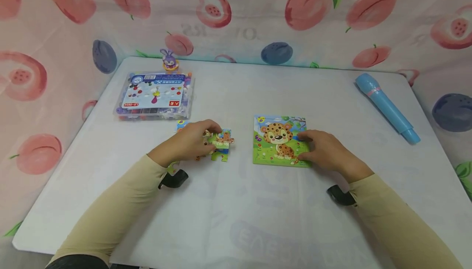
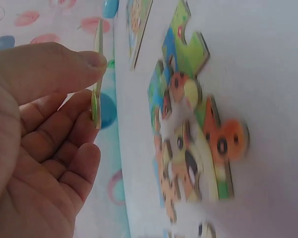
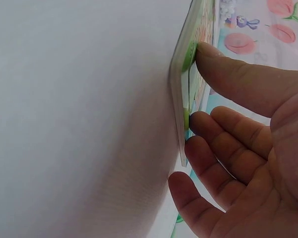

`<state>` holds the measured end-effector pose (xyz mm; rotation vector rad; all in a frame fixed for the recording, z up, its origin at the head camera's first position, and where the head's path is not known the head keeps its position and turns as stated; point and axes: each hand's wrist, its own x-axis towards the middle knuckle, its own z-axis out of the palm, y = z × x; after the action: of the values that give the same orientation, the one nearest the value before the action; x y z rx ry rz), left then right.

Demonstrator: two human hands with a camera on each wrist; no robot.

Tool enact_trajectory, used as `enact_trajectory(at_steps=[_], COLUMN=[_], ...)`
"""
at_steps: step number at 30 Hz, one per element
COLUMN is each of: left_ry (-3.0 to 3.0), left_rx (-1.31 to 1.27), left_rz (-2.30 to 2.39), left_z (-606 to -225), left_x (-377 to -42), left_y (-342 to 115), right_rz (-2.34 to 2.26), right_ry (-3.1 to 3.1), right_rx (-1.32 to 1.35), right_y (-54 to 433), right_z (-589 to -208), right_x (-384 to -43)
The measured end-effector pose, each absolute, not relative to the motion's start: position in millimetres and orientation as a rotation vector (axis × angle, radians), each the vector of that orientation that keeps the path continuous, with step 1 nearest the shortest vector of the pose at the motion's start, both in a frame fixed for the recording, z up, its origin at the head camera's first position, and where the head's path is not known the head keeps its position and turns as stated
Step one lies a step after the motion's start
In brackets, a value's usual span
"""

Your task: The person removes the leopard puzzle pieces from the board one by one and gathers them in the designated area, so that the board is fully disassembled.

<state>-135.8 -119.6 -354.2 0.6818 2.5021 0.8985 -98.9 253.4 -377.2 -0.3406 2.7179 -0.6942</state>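
Note:
My left hand (image 1: pixel 191 140) pinches a thin jigsaw piece (image 2: pixel 96 110) between thumb and fingers, seen edge-on in the left wrist view. Just beyond it several leopard jigsaw pieces (image 2: pixel 223 141) lie on the table, some touching or overlapping. In the head view the hand partly hides these pieces. To the right, a square leopard puzzle board (image 1: pixel 269 148) lies flat, picture side up. My right hand (image 1: pixel 326 150) is at its right edge, thumb and fingertips touching it. In the right wrist view the thumb is by the board's near corner and the little finger sticks out free.
A clear plastic box (image 1: pixel 155 97) with a printed label stands at the back left, with a small purple rabbit figure (image 1: pixel 169 61) behind it. A blue cylinder (image 1: pixel 387 107) lies at the right. Fruit-patterned cloth (image 1: pixel 239 27) hangs behind the white table (image 1: pixel 228 211).

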Motion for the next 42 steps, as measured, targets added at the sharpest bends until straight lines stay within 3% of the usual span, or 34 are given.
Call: enact_trajectory(at_steps=[20,42], left_ry=[2.577,2.538], left_rx=[0.652,0.624], left_rz=[0.874,0.899], left_z=[-355.2,-372.5], left_x=[-116.1,-96.8], left_y=[-170.6,-182.3], right_rz=[-0.69,-0.689], right_ry=[2.718,2.727], right_rx=[-0.325,-0.334], right_y=[254.9,254.6], right_z=[-377.1,-379.5], right_x=[-98.8,-97.7])
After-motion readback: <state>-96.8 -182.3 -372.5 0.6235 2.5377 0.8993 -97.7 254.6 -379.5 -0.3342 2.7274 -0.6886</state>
